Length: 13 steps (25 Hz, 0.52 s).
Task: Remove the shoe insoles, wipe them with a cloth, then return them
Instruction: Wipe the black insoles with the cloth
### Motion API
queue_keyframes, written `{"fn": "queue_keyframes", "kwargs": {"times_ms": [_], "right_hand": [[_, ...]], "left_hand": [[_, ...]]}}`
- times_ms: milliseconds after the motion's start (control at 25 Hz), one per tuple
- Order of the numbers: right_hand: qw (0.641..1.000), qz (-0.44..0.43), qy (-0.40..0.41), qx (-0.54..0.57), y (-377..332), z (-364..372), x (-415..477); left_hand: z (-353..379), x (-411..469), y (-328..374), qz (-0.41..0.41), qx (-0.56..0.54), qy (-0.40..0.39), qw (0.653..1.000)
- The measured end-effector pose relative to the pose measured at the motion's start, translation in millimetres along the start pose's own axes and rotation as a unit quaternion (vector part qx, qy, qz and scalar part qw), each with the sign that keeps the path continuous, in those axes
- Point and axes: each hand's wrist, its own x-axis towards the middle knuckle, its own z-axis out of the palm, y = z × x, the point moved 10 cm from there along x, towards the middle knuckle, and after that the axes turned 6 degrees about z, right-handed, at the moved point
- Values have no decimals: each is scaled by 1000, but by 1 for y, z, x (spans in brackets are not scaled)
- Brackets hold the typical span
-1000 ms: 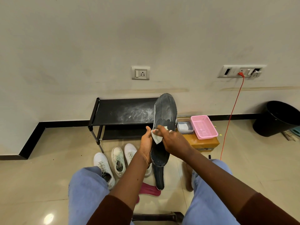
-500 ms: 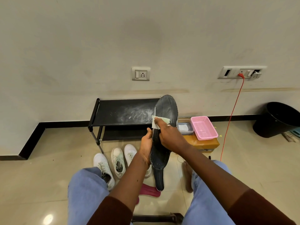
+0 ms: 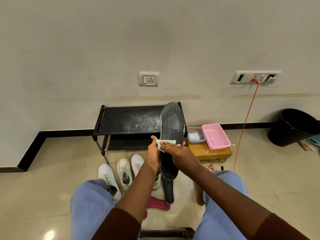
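Head view: the left hand [image 3: 154,155] grips the dark insole [image 3: 172,121] by its left edge, while the right hand [image 3: 181,153] lies across it, fingers fairly straight, pressing a pale cloth [image 3: 166,142] against its middle. The insole is held in the air in front of the shoe rack [image 3: 129,118], its long axis nearly upright, toe end up and heel end down.

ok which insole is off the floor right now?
The big dark grey insole, held upright by the left hand while the right hand presses the cloth on it. The maroon insole and narrower dark one lie on the floor.
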Motion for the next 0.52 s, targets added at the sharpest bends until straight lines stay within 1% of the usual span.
{"fn": "queue_keyframes", "kwargs": {"times_ms": [40, 200, 280, 400, 480, 520], "right_hand": [[1000, -11, 17, -7, 0, -3, 2], [1000, -5, 21, -11, 0, -5, 19], [999, 27, 25, -15, 7, -8, 30], [992, 117, 44, 12, 26, -17, 41], [989, 140, 48, 32, 28, -20, 41], [989, 136, 43, 36, 25, -19, 40]], "left_hand": [[0, -3, 0, 5, 1, 1, 1000], [3, -9, 3, 31, -23, -5, 999], [3, -7, 3, 38, -16, -9, 999], [0, -6, 2, 39, 10, -15, 999], [2, -6, 2, 45, -1, -30, 999], [2, -6, 3, 49, -9, -35, 998]]}}
